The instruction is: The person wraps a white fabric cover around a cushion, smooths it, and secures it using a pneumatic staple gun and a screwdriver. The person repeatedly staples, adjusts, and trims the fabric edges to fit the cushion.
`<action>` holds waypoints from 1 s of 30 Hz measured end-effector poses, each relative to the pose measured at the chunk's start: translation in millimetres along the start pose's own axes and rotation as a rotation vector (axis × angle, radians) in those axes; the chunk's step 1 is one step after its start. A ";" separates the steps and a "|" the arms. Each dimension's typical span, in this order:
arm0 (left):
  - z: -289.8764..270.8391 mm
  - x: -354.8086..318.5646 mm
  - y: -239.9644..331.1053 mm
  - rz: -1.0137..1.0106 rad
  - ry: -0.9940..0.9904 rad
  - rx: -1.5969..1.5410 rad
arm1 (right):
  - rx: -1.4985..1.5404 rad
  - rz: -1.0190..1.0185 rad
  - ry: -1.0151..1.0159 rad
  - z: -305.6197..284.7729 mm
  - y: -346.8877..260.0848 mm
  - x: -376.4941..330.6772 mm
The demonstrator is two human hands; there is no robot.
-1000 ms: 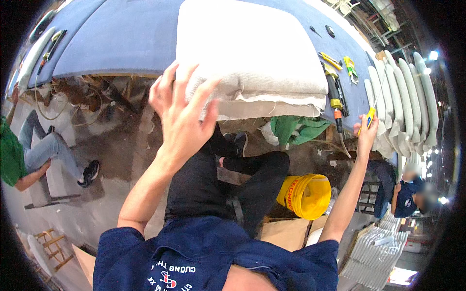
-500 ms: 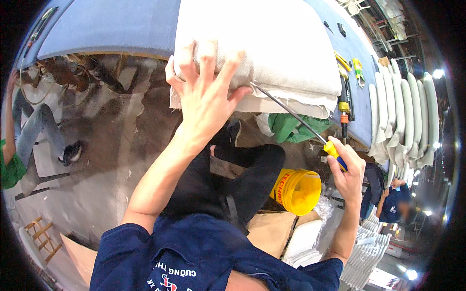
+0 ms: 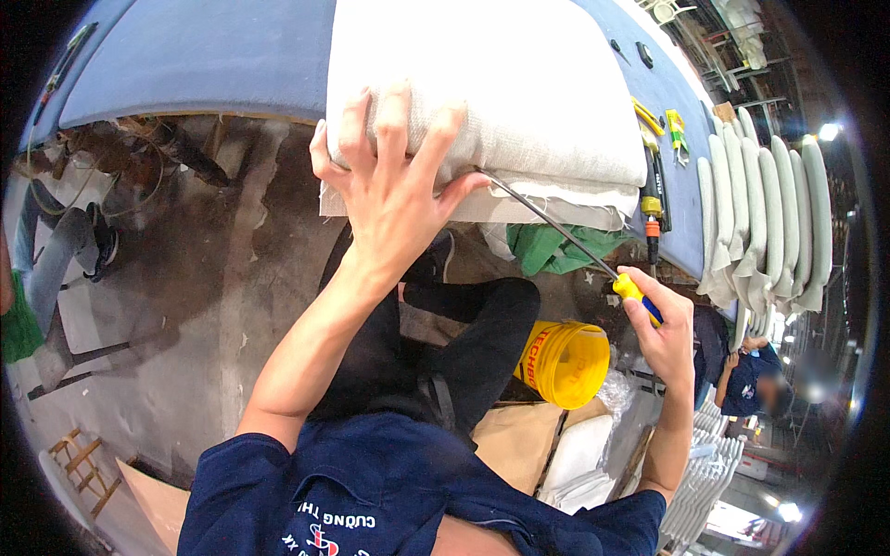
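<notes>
A cushion covered in off-white fabric (image 3: pixel 528 93) lies at the front edge of the blue-topped table, its raw, frayed cloth edge hanging over. My left hand (image 3: pixel 394 199) presses on the front side of it with fingers spread; its thumb lies along the lower fold. In my right hand (image 3: pixel 669 338) is the yellow and blue handle of a long-shafted screwdriver (image 3: pixel 561 227). The shaft slants up and left, and its tip meets the fabric fold right beside my left thumb. Whether the tip goes inside the fold is hidden.
The blue table (image 3: pixel 204 60) carries yellow-handled tools (image 3: pixel 652 176) right of the cushion. A yellow bucket (image 3: pixel 570 366) stands by my leg, with green cloth (image 3: pixel 561 248) under the table edge. Padded pale panels (image 3: pixel 765 213) stand in a row at right. Other people are at both sides.
Both hands stay nearly in place, with the screwdriver tip still at the fold by my left thumb. At the left, the other person's leg and foot have shifted.
</notes>
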State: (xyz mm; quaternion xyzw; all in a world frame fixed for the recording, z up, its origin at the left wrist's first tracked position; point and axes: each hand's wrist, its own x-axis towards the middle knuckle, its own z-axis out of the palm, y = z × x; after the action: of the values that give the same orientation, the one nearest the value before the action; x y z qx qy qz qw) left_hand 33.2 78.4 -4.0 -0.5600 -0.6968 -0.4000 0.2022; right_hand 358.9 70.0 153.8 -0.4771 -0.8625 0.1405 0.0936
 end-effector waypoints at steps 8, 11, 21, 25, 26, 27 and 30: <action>5.1 -1.9 -1.9 0.020 0.025 0.013 | 0.020 0.002 -0.013 3.0 3.3 -0.4; 4.9 -1.1 -2.9 0.027 0.018 0.023 | 0.001 0.013 -0.027 3.1 2.3 2.2; 4.7 -2.4 -4.6 0.035 -0.006 0.044 | -0.098 0.125 -0.062 5.0 -29.3 -7.4; 7.8 -6.9 -3.8 0.059 -0.020 0.024 | -0.247 0.116 -0.083 -16.3 -71.4 -9.5; 7.0 -6.7 -5.0 0.051 -0.020 0.017 | -0.289 0.077 -0.128 -27.3 -74.3 0.2; 6.4 -4.4 -6.0 0.048 -0.015 0.020 | -0.322 0.032 -0.167 -40.1 -64.5 18.8; 1.0 3.4 -4.5 0.072 -0.015 0.042 | -0.644 -0.187 -0.124 -69.1 -15.5 94.0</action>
State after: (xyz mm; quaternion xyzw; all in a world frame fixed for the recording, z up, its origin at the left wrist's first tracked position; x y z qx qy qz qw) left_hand 28.1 81.1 -3.6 -0.5834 -0.6860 -0.3733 0.2230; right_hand 317.5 152.6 226.7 -0.3918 -0.9066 -0.1193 -0.1019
